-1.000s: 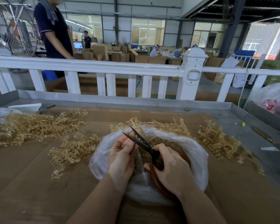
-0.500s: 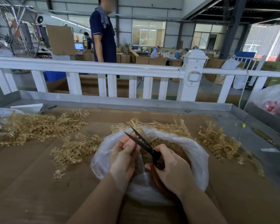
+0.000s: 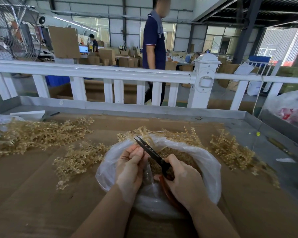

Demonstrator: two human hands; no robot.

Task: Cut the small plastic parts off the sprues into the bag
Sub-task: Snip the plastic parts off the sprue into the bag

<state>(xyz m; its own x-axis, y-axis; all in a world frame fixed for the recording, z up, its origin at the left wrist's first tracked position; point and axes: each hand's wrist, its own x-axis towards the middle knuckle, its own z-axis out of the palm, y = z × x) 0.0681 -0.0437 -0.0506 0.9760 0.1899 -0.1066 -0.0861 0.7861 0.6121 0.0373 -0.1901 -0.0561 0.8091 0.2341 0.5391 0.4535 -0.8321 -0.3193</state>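
Note:
A clear plastic bag [image 3: 210, 162] lies open on the brown cardboard, with small tan cut parts [image 3: 181, 156] heaped inside. Over its mouth my left hand [image 3: 130, 166] has its fingers curled round a thin tan sprue piece that is mostly hidden in the fist. My right hand [image 3: 182, 179] grips black scissors with red handles [image 3: 153, 154]; the blades now lie closed, pointing up and left past my left fingers. Tan sprues with parts attached lie in piles at the left [image 3: 40, 133] and just left of the bag [image 3: 79, 160].
More tan sprues lie behind the bag [image 3: 177, 133] and at the right [image 3: 230, 152]. A metal tray rim [image 3: 144, 109] and a white railing [image 3: 110, 73] run along the far side. A person [image 3: 154, 48] walks behind the railing. A filled bag [image 3: 292, 109] stands at the right.
The scissor blades have come together from open. Both hands stayed over the bag. The person behind the railing walked from left to right.

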